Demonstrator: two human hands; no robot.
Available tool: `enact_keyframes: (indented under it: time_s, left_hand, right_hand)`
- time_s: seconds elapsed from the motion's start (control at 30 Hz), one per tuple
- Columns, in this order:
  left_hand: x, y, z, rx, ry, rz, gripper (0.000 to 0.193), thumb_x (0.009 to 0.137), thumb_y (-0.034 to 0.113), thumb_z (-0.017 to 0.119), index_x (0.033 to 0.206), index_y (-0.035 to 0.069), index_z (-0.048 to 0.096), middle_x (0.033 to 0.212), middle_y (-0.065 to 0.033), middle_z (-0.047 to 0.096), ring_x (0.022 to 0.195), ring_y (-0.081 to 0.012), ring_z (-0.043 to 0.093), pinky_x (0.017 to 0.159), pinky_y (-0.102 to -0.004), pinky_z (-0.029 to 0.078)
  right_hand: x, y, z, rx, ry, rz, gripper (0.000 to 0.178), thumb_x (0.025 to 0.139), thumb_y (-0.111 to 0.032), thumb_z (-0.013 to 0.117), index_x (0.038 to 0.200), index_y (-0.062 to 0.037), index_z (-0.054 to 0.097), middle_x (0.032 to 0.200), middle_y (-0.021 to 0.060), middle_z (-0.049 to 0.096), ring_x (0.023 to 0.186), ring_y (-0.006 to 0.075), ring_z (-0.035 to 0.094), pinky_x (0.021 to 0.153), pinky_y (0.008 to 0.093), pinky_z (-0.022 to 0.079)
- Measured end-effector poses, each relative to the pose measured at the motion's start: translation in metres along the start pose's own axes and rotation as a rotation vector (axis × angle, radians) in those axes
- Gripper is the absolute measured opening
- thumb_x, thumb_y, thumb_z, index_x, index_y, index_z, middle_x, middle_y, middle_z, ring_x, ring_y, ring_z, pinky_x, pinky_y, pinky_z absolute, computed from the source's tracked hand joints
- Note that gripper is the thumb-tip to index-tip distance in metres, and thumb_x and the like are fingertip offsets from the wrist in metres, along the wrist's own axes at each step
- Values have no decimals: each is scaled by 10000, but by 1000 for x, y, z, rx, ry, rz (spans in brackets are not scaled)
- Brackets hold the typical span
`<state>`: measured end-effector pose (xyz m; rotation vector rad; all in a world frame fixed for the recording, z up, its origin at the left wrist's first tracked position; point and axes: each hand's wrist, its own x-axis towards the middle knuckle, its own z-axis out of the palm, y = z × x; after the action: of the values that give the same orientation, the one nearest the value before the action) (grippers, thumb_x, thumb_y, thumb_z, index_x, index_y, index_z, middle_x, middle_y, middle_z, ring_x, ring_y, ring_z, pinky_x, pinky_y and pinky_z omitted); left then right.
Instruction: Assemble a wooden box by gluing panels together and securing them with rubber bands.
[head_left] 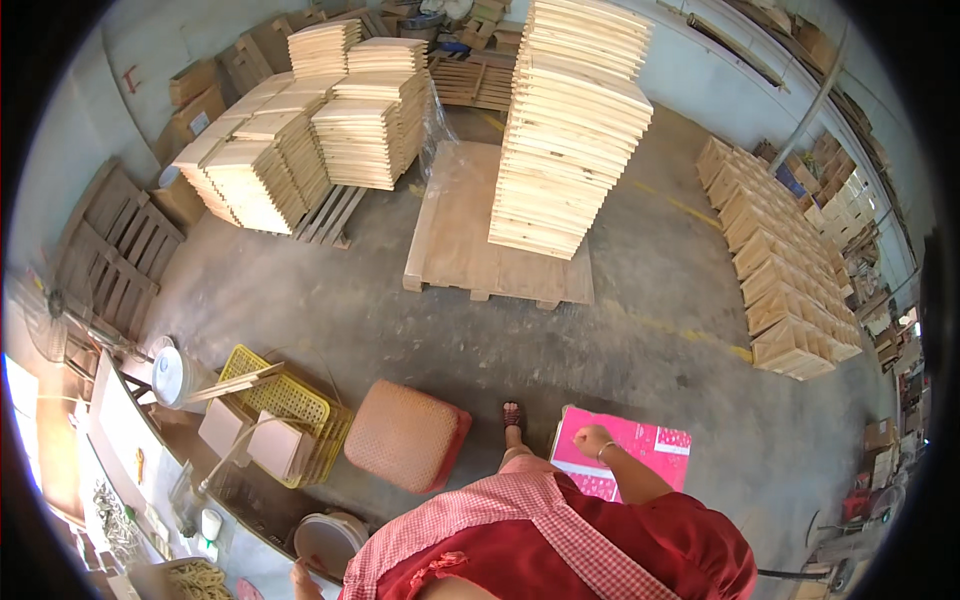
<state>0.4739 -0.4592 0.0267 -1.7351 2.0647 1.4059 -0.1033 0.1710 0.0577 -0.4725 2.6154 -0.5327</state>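
My right hand (594, 438) is over a bright pink and white printed carton or sheet (640, 450). Its fingers look curled in, with no object visible in them; whether it touches the pink surface I cannot tell. At the lower edge, my left hand (303, 580) shows only in part beside a round bucket (330, 542), near the workbench, and its fingers are too cut off to read. A woven-topped reddish stool or basket (405, 435) stands ahead of me, left of my sandalled foot (513, 414).
A tall stack of wooden panels (570, 130) stands on a pallet (455, 240) ahead. More panel stacks (265, 170) are at far left, wooden crates (770, 260) at right. A yellow crate (325, 420), a white bucket (180, 375) and a cluttered workbench (120, 410) lie left.
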Motion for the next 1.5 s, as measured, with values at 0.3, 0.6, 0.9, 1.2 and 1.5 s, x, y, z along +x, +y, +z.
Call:
enact_keyframes:
  time_s: [0.3, 0.6, 0.9, 1.2, 1.5]
  left_hand:
    - [35, 160, 310, 131, 151, 1071, 313, 850, 353, 588, 867, 59, 695, 836, -173, 695, 818, -333, 696, 650, -455, 535]
    - [119, 619, 439, 492, 176, 1418, 234, 882, 218, 605, 936, 9, 694, 894, -197, 705, 812, -353, 677, 696, -416, 525]
    - [106, 1089, 466, -426, -414, 916, 633, 948, 476, 615, 1368, 7, 548, 1218, -101, 636, 1161, -211, 566, 962, -378, 452]
    - [136, 1327, 517, -490, -403, 824, 600, 941, 481, 615, 1283, -10, 575, 1163, -99, 619, 1112, -188, 560, 889, -354, 460]
    - [155, 1374, 536, -532, -394, 843, 397, 910, 390, 689, 1062, 24, 699, 874, -32, 620, 755, -128, 521, 677, -285, 431]
  right_hand:
    - [159, 106, -131, 38, 192, 151, 188, 826, -203, 646, 814, -34, 728, 823, 193, 698, 788, 346, 700, 719, 429, 541]
    - [281, 64, -291, 372, 389, 14, 137, 894, -143, 672, 958, -26, 706, 719, 72, 680, 683, 187, 666, 662, 322, 531]
    - [392, 57, -458, 230, 843, -153, 310, 915, -182, 696, 1186, -38, 653, 905, 146, 720, 800, 222, 706, 707, 357, 561]
    - [555, 75, -652, 196, 1165, -104, 442, 942, -204, 659, 1303, 28, 554, 1203, 240, 640, 1056, 314, 663, 882, 400, 545]
    - [648, 92, -690, 94, 1063, -56, 450, 968, -246, 575, 1334, 13, 537, 1271, 256, 612, 1150, 392, 604, 981, 447, 476]
